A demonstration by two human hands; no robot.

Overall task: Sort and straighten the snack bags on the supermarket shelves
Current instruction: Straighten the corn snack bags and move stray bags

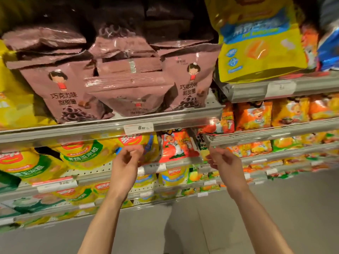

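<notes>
Bare forearms reach up and forward from the bottom of the view, both raised toward the middle shelves. The left hand (126,158) has its fingers loosely curled and holds nothing, hovering in front of a yellow bag (141,143) under the shelf edge (91,130). The right hand (221,158) is likewise loosely curled and empty, its fingertips near the corner of a red bag (176,146) with a cartoon cook on it. The hands are apart, with the red bag between them. Above, on the shelf, stand brown bags (60,92) printed with a cartoon child; the middle brown bag (128,94) leans forward, tipped out of line with its neighbours. To the upper right a large yellow and blue bag (256,44) stands on a higher shelf. Orange bags (255,114) fill the rows to the right.
</notes>
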